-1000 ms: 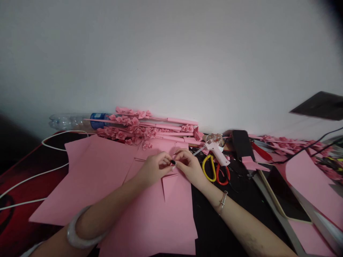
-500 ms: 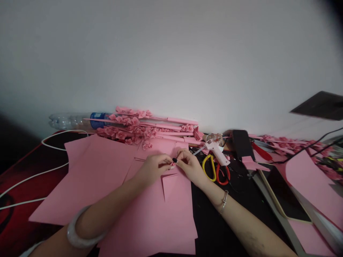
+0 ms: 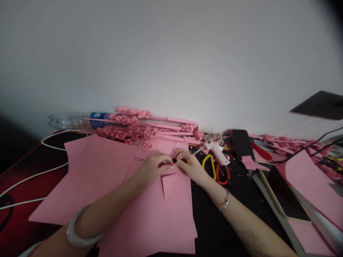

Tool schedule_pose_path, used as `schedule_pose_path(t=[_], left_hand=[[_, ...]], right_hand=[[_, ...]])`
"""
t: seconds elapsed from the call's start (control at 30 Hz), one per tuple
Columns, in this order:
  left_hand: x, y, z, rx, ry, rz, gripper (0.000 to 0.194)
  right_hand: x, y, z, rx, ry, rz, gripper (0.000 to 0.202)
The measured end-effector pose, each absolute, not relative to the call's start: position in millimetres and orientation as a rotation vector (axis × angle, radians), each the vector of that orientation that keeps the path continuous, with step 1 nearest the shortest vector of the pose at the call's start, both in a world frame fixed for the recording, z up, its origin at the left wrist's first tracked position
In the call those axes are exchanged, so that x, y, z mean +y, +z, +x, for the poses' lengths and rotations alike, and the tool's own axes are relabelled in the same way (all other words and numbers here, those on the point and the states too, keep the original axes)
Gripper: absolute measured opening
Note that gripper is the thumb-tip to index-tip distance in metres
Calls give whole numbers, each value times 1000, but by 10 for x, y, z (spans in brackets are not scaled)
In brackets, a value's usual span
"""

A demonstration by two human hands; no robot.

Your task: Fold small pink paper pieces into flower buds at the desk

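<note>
Between my fingertips is a small folded piece of pink paper point(image 3: 173, 164), mostly hidden by the fingers. My left hand point(image 3: 155, 167) pinches it from the left, and my right hand point(image 3: 189, 166) grips it from the right with the thumb on top. Both hands hover over large pink paper sheets point(image 3: 160, 221). Just below them lies a small folded pink paper square point(image 3: 169, 186). Behind the hands rest several pink paper flowers point(image 3: 147, 132) with rolled paper stems.
To the right lie a white glue gun point(image 3: 218, 152), scissors with yellow and red handles point(image 3: 223, 175), a black phone point(image 3: 241, 142) and a tablet point(image 3: 286, 194). A plastic bottle point(image 3: 72, 120) lies at the back left, near a white cable point(image 3: 34, 173). More paper flowers point(image 3: 289, 144) sit at the far right.
Almost nothing differs. The fingers shift very slightly around the small paper piece, and the bracelet on my right forearm sits a little further right.
</note>
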State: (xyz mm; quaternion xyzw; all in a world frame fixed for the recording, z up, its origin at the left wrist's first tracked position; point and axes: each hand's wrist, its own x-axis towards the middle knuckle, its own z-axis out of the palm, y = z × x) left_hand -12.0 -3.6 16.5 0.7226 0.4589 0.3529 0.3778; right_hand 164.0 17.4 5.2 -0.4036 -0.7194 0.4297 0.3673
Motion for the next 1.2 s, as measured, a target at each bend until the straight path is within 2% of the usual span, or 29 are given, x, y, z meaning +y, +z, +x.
schedule_pose_path(t=[0.27,0.47,0.8,1.2], left_hand=[[-5,115,-111,1142,923,1703,10],[-10,115,-112,1096,894,1758,10],[-16,129,-120,1136,853,1853,11],[-2,69,-61,1014,944,1423,11]], right_hand=[[140,24,1636,-1737,1157,-1019,20],[115,50,1620,-1794,1046,-1027,17],[167,33,1637,-1841,1097,-1045,23],[154,59,1634,-1637,1228,-1080,26]])
